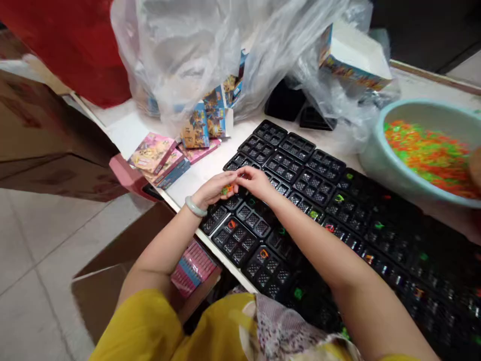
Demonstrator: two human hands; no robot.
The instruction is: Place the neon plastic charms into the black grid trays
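Note:
My left hand is cupped over the black trays and holds a few small orange and green plastic pieces. A pale green bangle sits on that wrist. My right hand meets the left one, its fingertips pinching at the pieces. Both hands hover above the left end of the trays. The trays are rows of black compartment inserts; some compartments hold a single orange or green piece.
A pale green basin of orange and green pieces stands at the right. Colourful small boxes and big clear plastic bags lie behind the trays. Cardboard boxes and pink packets sit below the table edge.

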